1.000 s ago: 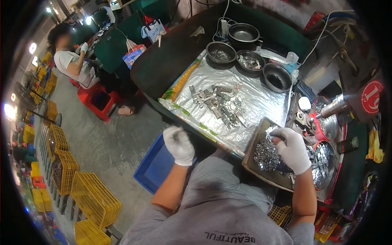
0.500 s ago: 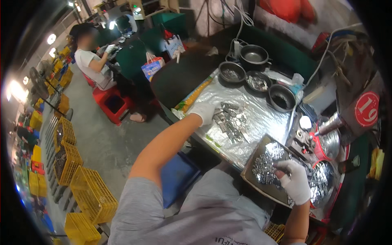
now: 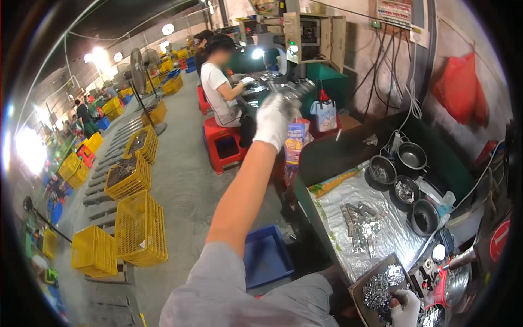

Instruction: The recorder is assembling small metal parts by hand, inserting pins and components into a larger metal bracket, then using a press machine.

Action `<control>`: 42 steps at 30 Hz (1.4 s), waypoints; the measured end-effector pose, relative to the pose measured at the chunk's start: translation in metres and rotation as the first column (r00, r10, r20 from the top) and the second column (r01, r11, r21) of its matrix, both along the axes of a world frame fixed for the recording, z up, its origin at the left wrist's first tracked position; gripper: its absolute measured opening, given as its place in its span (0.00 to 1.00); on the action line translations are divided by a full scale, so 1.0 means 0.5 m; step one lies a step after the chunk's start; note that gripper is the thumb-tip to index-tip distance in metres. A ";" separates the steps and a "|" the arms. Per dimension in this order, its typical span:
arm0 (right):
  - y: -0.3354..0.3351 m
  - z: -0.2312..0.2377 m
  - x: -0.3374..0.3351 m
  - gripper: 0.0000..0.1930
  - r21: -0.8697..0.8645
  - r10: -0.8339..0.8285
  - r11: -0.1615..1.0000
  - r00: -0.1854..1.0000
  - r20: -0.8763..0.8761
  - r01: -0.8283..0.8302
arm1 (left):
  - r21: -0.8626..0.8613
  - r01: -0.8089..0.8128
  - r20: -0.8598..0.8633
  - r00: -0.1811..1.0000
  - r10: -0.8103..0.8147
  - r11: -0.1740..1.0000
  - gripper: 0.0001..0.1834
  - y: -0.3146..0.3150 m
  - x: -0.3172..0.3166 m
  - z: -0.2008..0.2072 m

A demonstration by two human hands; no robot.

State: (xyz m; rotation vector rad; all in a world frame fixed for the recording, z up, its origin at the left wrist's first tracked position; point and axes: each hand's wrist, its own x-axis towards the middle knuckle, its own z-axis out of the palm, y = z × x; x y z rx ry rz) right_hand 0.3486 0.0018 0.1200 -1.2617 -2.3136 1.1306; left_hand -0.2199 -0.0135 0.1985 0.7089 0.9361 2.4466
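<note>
My left hand (image 3: 271,122), in a white glove, is raised at arm's length away from the bench. Its fingers are smeared by motion, closed around shiny grey metal parts (image 3: 293,94), whose shape is blurred. My right hand (image 3: 406,309), also gloved with bare fingertips, is low at the right over a shallow box (image 3: 357,291) of small shiny metal pieces (image 3: 377,290). Its fingers curl inward; whatever they hold is hidden. Flat metal parts (image 3: 360,226) lie in a loose pile on the silver-covered bench (image 3: 340,210).
Dark bowls (image 3: 411,156) holding small parts stand at the bench's back. A press-like machine (image 3: 460,259) is at the right. A blue bin (image 3: 267,256) sits on the floor. Yellow crates (image 3: 140,229) line the left. A co-worker (image 3: 220,90) sits on a red stool (image 3: 223,146) ahead.
My left hand has lifted off the bench beside the metal pile and swung up and forward, carrying metal parts. The view has turned left and up. My right hand stays at the box.
</note>
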 end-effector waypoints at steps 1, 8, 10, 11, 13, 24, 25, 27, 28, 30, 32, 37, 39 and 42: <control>0.004 0.004 -0.002 0.13 0.024 0.045 0.999 0.999 0.020 -0.046 | 0.124 -0.139 0.097 0.987 0.128 0.982 0.10 -0.007 -0.049 0.001; -0.009 0.000 0.027 0.13 0.116 0.095 0.988 0.993 0.071 -0.103 | 0.213 -0.226 0.431 0.895 0.116 0.950 0.10 -0.060 -0.113 0.009; -0.004 -0.076 0.042 0.12 0.098 -0.020 0.994 0.972 -0.236 0.045 | 0.167 0.040 0.158 0.985 -0.067 0.985 0.09 -0.058 -0.103 -0.021; -0.026 -0.051 0.032 0.12 0.139 -0.010 0.990 0.987 -0.163 0.033 | 0.017 -0.010 0.058 0.998 0.009 1.000 0.10 -0.036 -0.041 -0.018; -0.031 -0.010 0.009 0.10 0.143 -0.005 0.990 0.998 -0.068 0.014 | -0.249 -0.042 -0.238 0.971 -0.019 0.968 0.15 -0.024 0.109 0.000; -0.043 -0.002 0.026 0.11 0.080 -0.028 0.996 1.000 0.003 0.027 | -0.467 -0.866 -0.229 -0.077 -0.970 0.179 0.15 0.083 0.234 -0.274; -0.043 -0.004 0.031 0.11 0.079 -0.029 0.997 1.000 0.010 0.028 | -0.469 -0.864 -0.227 -0.083 -0.970 0.183 0.15 0.088 0.248 -0.260; -0.042 -0.010 0.036 0.11 0.075 -0.038 0.997 0.999 0.019 0.037 | -0.511 -0.856 -0.155 -0.003 -0.988 0.082 0.14 0.107 0.292 -0.221; -0.042 -0.012 0.036 0.11 0.107 -0.023 0.994 0.999 0.023 0.020 | -0.511 -0.855 -0.154 -0.005 -0.988 0.084 0.14 0.118 0.306 -0.225; -0.039 -0.011 0.033 0.11 0.135 -0.003 0.991 1.000 0.031 -0.001 | -0.676 -0.702 -0.358 0.046 -0.933 0.225 0.14 0.141 0.328 -0.248; -0.039 -0.006 0.020 0.11 0.126 -0.016 0.992 1.000 0.001 0.016 | -0.671 -0.678 -0.402 -0.009 -0.915 0.301 0.14 0.169 0.336 -0.302; -0.039 0.012 0.031 0.12 0.161 0.023 0.987 1.000 0.021 -0.026 | -0.546 -0.774 -0.509 0.001 -0.861 0.322 0.14 0.198 0.301 -0.389; -0.048 0.005 0.043 0.12 0.110 -0.021 0.994 1.000 -0.002 0.022 | -0.516 -0.815 -0.470 0.010 -0.883 0.265 0.16 0.204 0.276 -0.401; -0.044 -0.011 0.056 0.12 0.176 -0.005 0.984 1.000 0.005 0.004 | -0.468 -0.870 -0.342 0.015 -0.939 0.157 0.20 0.211 0.270 -0.366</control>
